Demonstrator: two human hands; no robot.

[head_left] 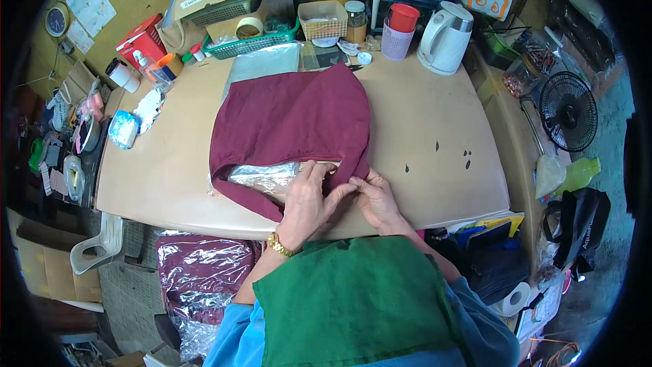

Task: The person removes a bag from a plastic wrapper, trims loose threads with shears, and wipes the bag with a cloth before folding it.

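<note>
Fingers (339, 190) of our left hand (305, 200) and our right hand (379, 198) meet and pinch shut on the near hem of the maroon cloth (292, 119), which lies spread on the middle of the table (435, 129). A clear plastic bag (265, 175) shows under that hem. Our wrists cross the table's near edge. Bare tabletop lies open on both sides of the cloth; the kettle (445, 37) and baskets (322, 19) crowd the far edge
</note>
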